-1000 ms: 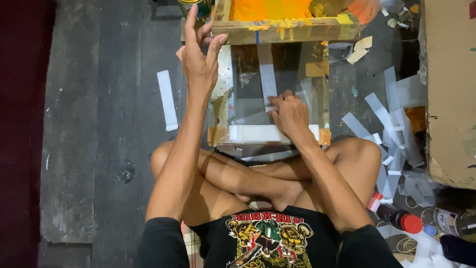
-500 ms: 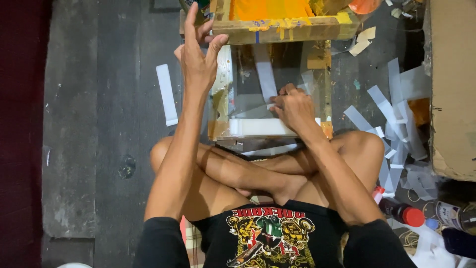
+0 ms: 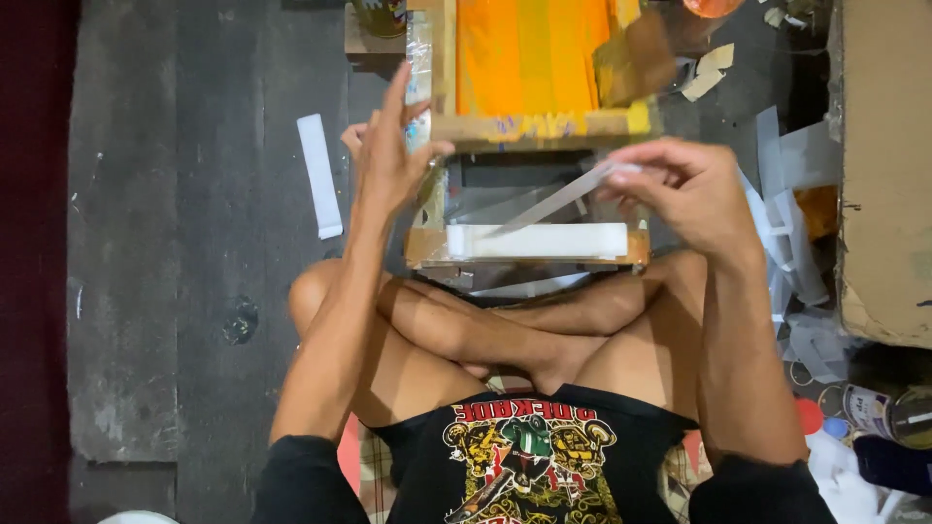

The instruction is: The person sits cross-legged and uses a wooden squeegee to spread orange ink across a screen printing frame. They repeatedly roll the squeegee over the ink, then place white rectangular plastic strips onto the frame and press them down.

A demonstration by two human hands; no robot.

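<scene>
I sit cross-legged on a dark floor with a wooden frame in front of my legs. A wide white strip lies along its near edge. My right hand is raised over the frame's right side and pinches one end of a clear strip of tape, which stretches down to the left toward the white strip. My left hand is up at the frame's left side, fingers spread and upright, holding nothing that I can see. Behind stands a second frame with an orange screen.
A loose white strip lies on the floor at the left. Several pale strips are heaped at the right beside a cardboard sheet. Bottles and tins sit at the lower right.
My right hand has lifted from the frame's surface and moved right, pulling a clear strip of tape up with it. My left hand stays raised at the left. The camera has shifted closer.
</scene>
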